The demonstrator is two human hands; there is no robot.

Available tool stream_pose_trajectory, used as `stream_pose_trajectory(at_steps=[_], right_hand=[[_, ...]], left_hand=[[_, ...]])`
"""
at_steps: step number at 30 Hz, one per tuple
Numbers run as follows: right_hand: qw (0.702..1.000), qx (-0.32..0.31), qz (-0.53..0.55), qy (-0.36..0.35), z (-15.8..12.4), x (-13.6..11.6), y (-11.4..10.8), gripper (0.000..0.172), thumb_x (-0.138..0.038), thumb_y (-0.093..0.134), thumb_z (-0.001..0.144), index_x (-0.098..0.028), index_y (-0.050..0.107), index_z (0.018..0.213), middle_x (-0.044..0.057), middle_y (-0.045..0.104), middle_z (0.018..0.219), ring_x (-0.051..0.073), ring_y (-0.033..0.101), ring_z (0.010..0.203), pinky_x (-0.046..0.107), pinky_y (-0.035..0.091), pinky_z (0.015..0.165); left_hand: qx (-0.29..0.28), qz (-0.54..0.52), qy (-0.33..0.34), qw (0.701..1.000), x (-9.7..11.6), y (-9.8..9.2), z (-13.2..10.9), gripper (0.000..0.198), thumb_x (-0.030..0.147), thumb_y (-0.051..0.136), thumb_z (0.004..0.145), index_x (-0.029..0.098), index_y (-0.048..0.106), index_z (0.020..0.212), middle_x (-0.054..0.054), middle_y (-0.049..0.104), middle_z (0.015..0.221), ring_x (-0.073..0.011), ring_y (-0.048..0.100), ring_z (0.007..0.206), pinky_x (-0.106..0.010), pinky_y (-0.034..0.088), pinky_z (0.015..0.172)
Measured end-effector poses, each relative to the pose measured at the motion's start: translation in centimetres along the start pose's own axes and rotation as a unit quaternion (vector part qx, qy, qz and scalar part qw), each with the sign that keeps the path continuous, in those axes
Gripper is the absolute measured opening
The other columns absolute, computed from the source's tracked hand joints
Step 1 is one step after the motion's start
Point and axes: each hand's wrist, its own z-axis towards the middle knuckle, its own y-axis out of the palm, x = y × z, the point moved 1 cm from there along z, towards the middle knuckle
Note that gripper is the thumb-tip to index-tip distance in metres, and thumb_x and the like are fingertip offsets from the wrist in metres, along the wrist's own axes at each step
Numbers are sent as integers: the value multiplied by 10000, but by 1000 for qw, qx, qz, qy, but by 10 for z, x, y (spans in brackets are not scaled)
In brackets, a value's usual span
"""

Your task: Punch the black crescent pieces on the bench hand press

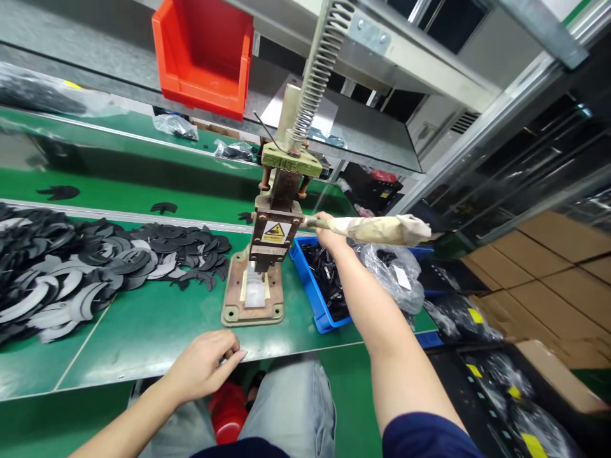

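Observation:
A small manual press [274, 216] stands on its rusty base plate [232, 299] on the green bench. My right hand [328, 234] is wrapped round the press's cloth-covered lever handle [382, 229], which sticks out level to the right. My left hand [207, 364] rests at the bench's front edge, fingers curled in a loose pinch; whether anything is in them I cannot make out. A pale flat piece [255, 291] lies on the base under the ram.
A heap of black and grey crescent-shaped flat parts [86, 267] covers the bench to the left. A blue tray [312, 294] of black parts and clear plastic bags [396, 273] sit right of the press. A red bin [203, 54] stands on the shelf above. Cardboard boxes [558, 267] lie far right.

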Motion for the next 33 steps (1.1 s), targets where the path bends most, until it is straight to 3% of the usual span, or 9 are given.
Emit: stream_pose_trajectory(at_steps=[3, 9, 14, 19, 27, 29, 33], right_hand=[[999, -42, -14, 30, -33, 16, 8, 414, -485, 599, 1039, -191, 648, 1327, 109, 693, 1344, 238, 677, 1228, 505, 564, 1109], [980, -188, -32, 59, -98, 56, 14, 397, -457, 674, 1005, -186, 661, 1294, 91, 702, 1307, 218, 702, 1153, 464, 621, 1019], [971, -228, -38, 67, -126, 54, 32, 450, -452, 681, 1000, -194, 625, 1364, 106, 662, 1389, 244, 679, 1221, 490, 614, 1044], [973, -213, -11, 84, -134, 44, 43, 427, -451, 676, 1003, -193, 638, 1342, 103, 668, 1378, 238, 682, 1211, 482, 616, 1037], [981, -100, 98, 134, -149, 60, 21, 414, -473, 648, 1018, -197, 654, 1326, 104, 685, 1366, 236, 684, 1225, 495, 598, 1074], [976, -73, 148, 140, -157, 64, 16, 406, -474, 603, 1041, -201, 655, 1338, 95, 732, 1300, 208, 727, 1124, 473, 602, 1062], [951, -22, 273, 147, -172, 62, 8, 457, -498, 422, 1094, -240, 614, 1418, 86, 801, 1256, 98, 721, 683, 376, 632, 951]], left_hand=[[0, -5, -1, 1000, 2, -1, 0, 249, 349, 533, 1078, 229, 607, 872, -20, 672, 805, -190, 648, 756, -335, 489, 732], [3, -2, -8, 1000, 4, -1, 1, 234, 396, 577, 1053, 236, 618, 886, -9, 673, 790, -188, 653, 737, -328, 493, 714], [-1, 15, -13, 1000, 4, 1, -1, 227, 422, 587, 1048, 237, 626, 922, -3, 664, 788, -185, 651, 723, -322, 498, 720], [1, 31, -12, 999, 5, 1, -2, 214, 421, 582, 1041, 244, 638, 934, -7, 678, 799, -194, 665, 733, -319, 503, 721], [13, 34, -13, 999, 7, 1, -2, 225, 436, 587, 1026, 252, 649, 914, -7, 678, 776, -198, 663, 711, -311, 512, 704], [11, 36, -15, 999, 7, 1, -2, 238, 448, 580, 1031, 251, 657, 923, -6, 679, 776, -196, 666, 714, -310, 517, 711], [5, 8, -39, 999, 6, 2, -3, 274, 483, 605, 1021, 245, 671, 904, -3, 682, 764, -194, 661, 713, -310, 521, 706]])
